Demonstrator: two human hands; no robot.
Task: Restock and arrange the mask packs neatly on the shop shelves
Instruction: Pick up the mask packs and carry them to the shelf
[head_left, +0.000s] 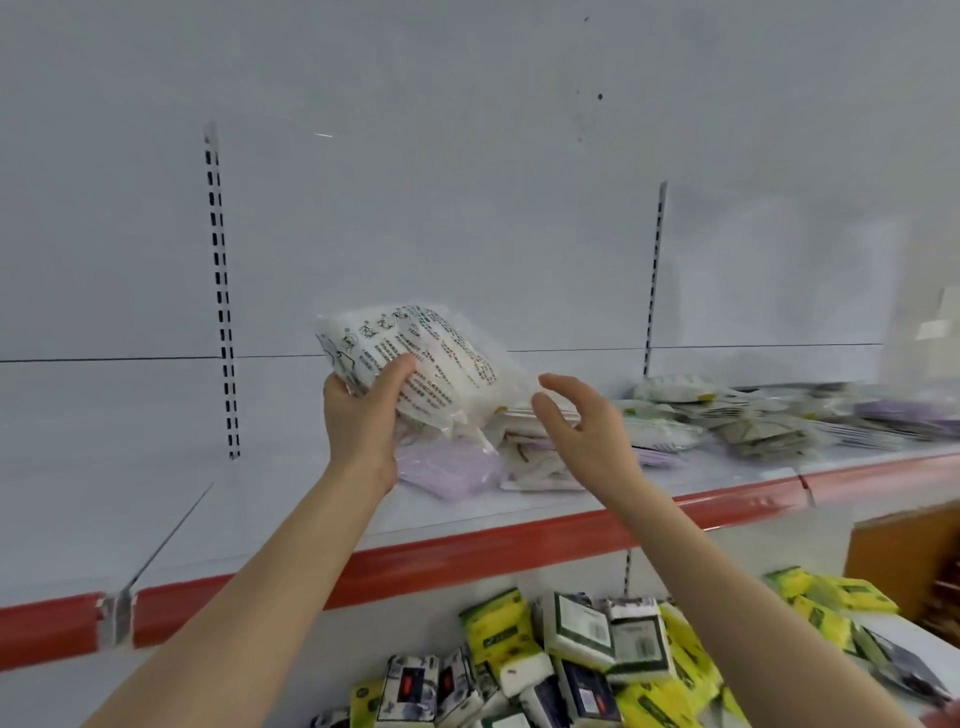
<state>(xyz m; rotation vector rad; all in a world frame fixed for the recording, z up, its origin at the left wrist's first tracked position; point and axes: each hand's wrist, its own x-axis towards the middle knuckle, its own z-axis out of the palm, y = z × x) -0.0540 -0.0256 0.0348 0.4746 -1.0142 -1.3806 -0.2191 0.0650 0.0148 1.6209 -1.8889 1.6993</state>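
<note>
- Two bare forearms reach up from the bottom of the head view towards a shop shelf (467, 551) with a red front edge.
- Below that edge, a jumble of yellow-green and white boxed packs (597, 649) lies on a lower shelf.
- The left hand (358, 415) grips a mask pack (431, 358) by its lower-left end. Its fingers (397, 370) curl round the pack, with the thumb across the printed face.
- The pack is held in the air above the shelf, in front of the white back panel (415, 182).
- Its long axis slopes from upper left down to lower right, and its printed face is turned towards the camera.
- It is a clear, crinkled plastic bag of white masks, printed with black text and small line drawings.
- The right hand (582, 421) holds nothing. Its fingers are spread wide and lightly curved, near the pack's lower-right end; whether they touch it cannot be told.
- Under the held pack, a pale purple mask pack (452, 470) lies flat on the shelf beside a loose heap of white packs (540, 452).
- More packs (753, 421) are scattered along the shelf to the right, blurred.
- A slotted upright (221, 291) runs down the back panel on the left.
</note>
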